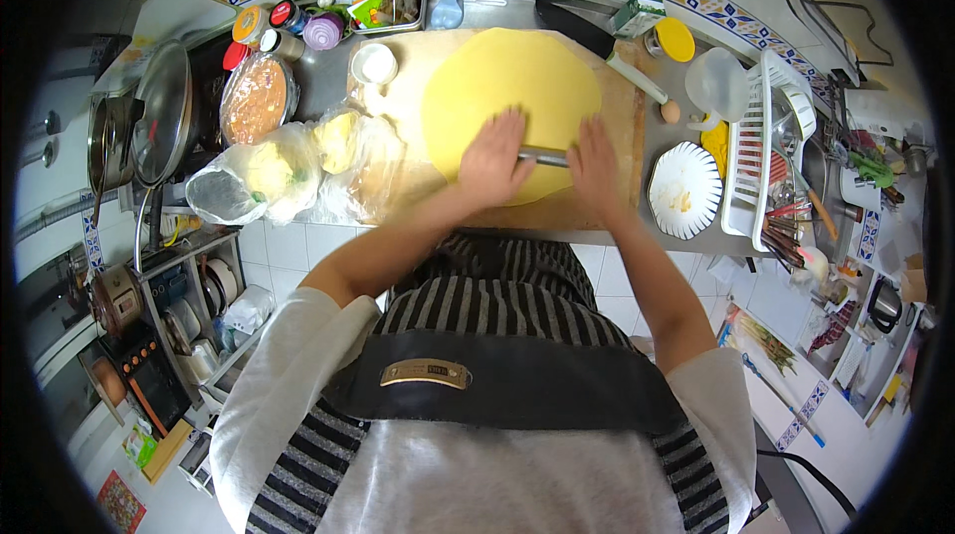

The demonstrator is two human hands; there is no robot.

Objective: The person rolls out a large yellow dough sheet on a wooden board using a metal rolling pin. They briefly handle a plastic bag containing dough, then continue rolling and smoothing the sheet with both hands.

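Note:
A large round sheet of yellow dough (515, 86) lies flat on the wooden board (623, 161). Across its near part runs a metal rolling pin (545, 156), visible only between my hands. My left hand (494, 159) covers the pin's left part, fingers stretched forward. Over its right end lies my right hand (595, 161), slightly blurred. Left of the sheet, a lump of yellow dough (337, 142) sits in clear plastic at the board's edge. A small white cup (374, 65) of white powder stands at the board's back left.
A knife (578, 28) with a pale handle lies across the back right corner. An egg (670, 112), a scalloped white plate (685, 189) and a dish rack (753, 146) are on the right. Leftward are bagged dough (272, 172), a film-covered bowl (257, 98) and several jars (251, 25).

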